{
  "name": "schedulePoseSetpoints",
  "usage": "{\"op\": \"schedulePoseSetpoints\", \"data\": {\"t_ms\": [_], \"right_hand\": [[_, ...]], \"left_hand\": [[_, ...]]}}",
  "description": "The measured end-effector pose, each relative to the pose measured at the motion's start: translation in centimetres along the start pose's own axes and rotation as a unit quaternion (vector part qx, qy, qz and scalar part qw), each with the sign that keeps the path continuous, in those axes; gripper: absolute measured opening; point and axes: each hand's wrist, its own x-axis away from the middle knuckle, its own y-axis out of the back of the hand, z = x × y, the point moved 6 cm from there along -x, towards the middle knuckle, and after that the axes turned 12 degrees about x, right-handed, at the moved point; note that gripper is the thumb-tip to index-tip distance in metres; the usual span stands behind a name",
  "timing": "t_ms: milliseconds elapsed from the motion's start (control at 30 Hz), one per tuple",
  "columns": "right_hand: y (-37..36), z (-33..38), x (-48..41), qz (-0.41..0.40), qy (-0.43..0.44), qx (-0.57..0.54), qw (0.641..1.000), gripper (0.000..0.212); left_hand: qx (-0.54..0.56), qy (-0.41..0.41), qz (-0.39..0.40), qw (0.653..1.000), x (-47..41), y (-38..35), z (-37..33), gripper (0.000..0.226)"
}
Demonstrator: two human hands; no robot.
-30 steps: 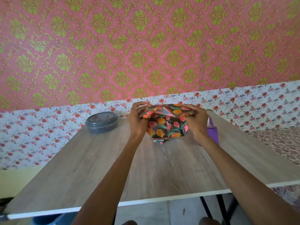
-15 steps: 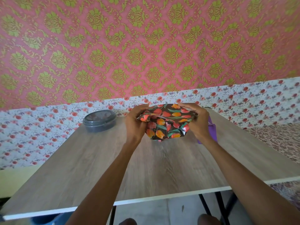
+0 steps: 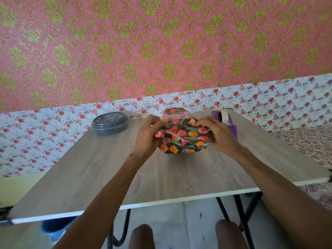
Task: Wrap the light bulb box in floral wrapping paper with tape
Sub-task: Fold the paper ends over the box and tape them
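Note:
The light bulb box (image 3: 183,135) is fully covered in dark wrapping paper printed with red and orange tulips, so no cardboard shows. It stands on the wooden table (image 3: 161,173), past its middle. My left hand (image 3: 148,136) grips the parcel's left end, fingers curled over the folded paper. My right hand (image 3: 218,134) holds the right end, with the thumb and fingers pinching the paper on top. A pointed paper flap rises at the far side. A purple tape dispenser (image 3: 225,121) with a white roll sits just behind my right hand.
A round grey lidded container (image 3: 110,123) sits at the table's back left. Patterned walls close in behind the table, a floral one below a pink one. The near table edge (image 3: 161,203) lies above my knees and the black table legs.
The parcel has been turned and lowered onto the table, its top face now tilted toward me. Both hands shifted with it, and the tape dispenser has come into fuller view.

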Motion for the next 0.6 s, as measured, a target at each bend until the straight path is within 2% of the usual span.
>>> {"op": "schedulePoseSetpoints", "data": {"t_ms": [100, 233, 400, 533, 600], "right_hand": [[-0.5, 0.3, 1.5, 0.05, 0.029, 0.037, 0.998, 0.05], [-0.5, 0.2, 2.4, 0.074, 0.035, 0.083, 0.993, 0.055], [-0.2, -0.4, 2.9, 0.124, 0.027, 0.103, 0.987, 0.066], [1.0, 0.3, 3.0, 0.193, 0.016, 0.076, 0.978, 0.085], [1.6, 0.5, 2.9, 0.194, 0.018, 0.07, 0.978, 0.076]], "left_hand": [[-0.024, -0.024, 0.057, 0.998, 2.0, -0.8, 0.0, 0.035], [-0.077, -0.079, 0.133, 0.985, 3.3, -1.5, -0.3, 0.041], [-0.114, -0.114, 0.161, 0.974, 3.8, -1.1, -0.5, 0.056], [-0.124, -0.134, 0.162, 0.97, 4.0, -0.4, -1.3, 0.048], [-0.137, -0.146, 0.163, 0.966, 4.3, -0.2, -1.5, 0.042]]}}
